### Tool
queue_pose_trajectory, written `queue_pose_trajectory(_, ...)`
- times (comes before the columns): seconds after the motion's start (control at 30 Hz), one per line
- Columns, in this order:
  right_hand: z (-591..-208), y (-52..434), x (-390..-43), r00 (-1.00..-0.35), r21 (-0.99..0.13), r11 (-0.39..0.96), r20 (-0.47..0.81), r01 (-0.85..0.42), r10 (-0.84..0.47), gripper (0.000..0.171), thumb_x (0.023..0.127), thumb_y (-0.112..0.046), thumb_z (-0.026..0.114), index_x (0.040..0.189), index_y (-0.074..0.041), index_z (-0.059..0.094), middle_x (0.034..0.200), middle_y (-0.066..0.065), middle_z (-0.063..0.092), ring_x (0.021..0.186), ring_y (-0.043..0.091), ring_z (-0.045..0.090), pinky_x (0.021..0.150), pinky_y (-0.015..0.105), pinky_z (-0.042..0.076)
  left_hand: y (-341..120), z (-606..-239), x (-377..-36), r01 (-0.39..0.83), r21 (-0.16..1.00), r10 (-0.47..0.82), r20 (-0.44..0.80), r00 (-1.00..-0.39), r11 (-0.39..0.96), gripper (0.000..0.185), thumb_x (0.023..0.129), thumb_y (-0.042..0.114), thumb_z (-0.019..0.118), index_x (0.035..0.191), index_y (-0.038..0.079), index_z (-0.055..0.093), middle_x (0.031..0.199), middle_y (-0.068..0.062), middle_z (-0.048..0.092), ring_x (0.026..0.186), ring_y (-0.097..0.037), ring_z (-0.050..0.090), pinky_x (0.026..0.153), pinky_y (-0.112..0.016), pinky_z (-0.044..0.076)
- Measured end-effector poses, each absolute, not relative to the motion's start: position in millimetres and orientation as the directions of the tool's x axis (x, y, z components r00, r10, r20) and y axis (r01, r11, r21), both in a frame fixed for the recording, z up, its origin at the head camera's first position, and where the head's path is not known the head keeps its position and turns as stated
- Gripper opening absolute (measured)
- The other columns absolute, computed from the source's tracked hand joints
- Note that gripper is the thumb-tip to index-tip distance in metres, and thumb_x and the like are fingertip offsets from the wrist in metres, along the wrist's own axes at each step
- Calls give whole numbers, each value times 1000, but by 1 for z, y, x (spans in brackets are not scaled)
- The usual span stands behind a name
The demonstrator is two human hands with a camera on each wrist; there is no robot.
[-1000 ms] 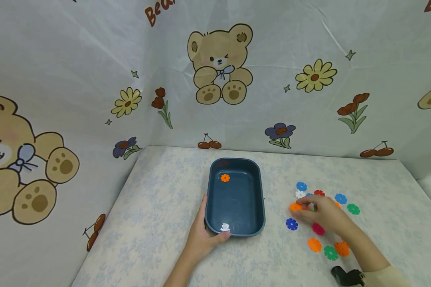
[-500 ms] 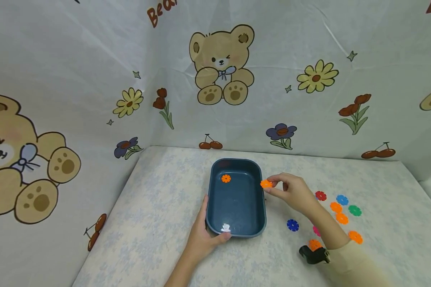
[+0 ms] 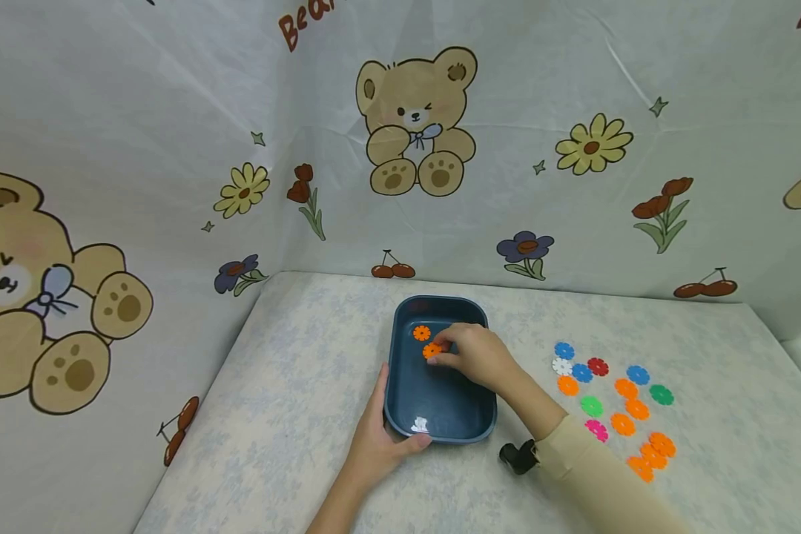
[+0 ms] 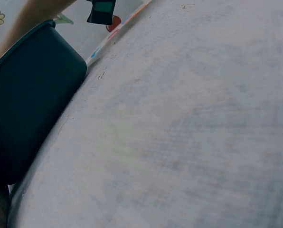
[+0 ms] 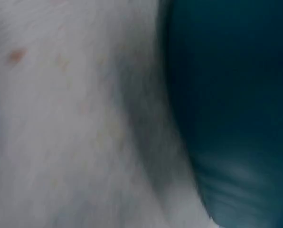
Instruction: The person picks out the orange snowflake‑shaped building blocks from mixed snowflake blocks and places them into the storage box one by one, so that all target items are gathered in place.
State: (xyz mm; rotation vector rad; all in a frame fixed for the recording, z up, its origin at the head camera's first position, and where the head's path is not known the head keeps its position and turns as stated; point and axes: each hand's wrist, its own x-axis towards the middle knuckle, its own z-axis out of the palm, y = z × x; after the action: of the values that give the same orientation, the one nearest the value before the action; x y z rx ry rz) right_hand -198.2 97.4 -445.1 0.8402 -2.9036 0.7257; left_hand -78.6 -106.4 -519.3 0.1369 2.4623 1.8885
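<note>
A dark blue rectangular plastic bin (image 3: 400, 386) stands on the table. At its near left corner my left hand (image 3: 375, 445) holds it, thumb over the near rim and fingers along the left side. My right hand (image 3: 477, 354) reaches over the right rim and pinches an orange notched plastic disc (image 3: 432, 351) between thumb and fingers, inside the bin's outline. Just beyond lies another orange disc (image 3: 422, 333) on the bin's floor. The left wrist view shows the bin's outer wall (image 4: 32, 99); the blurred right wrist view shows part of the bin (image 5: 231, 104), not the held disc.
Right of the bin, several notched discs are scattered on the table: white (image 3: 562, 367), red (image 3: 598, 366), light green (image 3: 592, 406), pink (image 3: 597, 430), plus blue and orange ones. A black wrist device (image 3: 519, 457) sits by the right sleeve. Bear-printed cloth (image 3: 414, 122) rises behind.
From the scattered discs at the right, my right hand has carried an orange disc leftward over the rim into the bin. My left hand has stayed on the bin.
</note>
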Motion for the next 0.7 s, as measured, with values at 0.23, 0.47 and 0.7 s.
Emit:
queue_pose_trajectory(0.23, -455, 71, -205, -880, -395, 804, 30, -446, -473, 27, 82, -41, 80, 73, -19, 67, 63, -8, 55, 57, 10, 48, 54, 26, 40, -107, -520, -79, 35, 960, 88, 11, -996, 276, 118, 75, 33, 87, 161, 31, 6, 165, 15, 14, 153, -16, 17, 120, -56, 24)
queue_pose_trajectory(0.47, -466, 63, -209, -910, -384, 837, 20, -390, -414, 28, 80, -40, 82, 79, -15, 70, 65, -6, 56, 57, 11, 49, 52, 26, 41, -106, -519, -79, 27, 958, 87, 2, -996, 284, 117, 75, 35, 87, 161, 32, 7, 165, 14, 14, 153, -18, 18, 120, -58, 25)
queue_pose_trajectory(0.7, -471, 62, -212, -928, -415, 840, 29, -350, -372, 29, 78, -38, 84, 86, -12, 74, 73, -3, 65, 63, 11, 55, 57, 29, 49, -105, -520, -79, 31, 957, 75, 10, -997, 290, 117, 74, 34, 87, 161, 33, 7, 165, 14, 14, 153, -18, 18, 119, -57, 25)
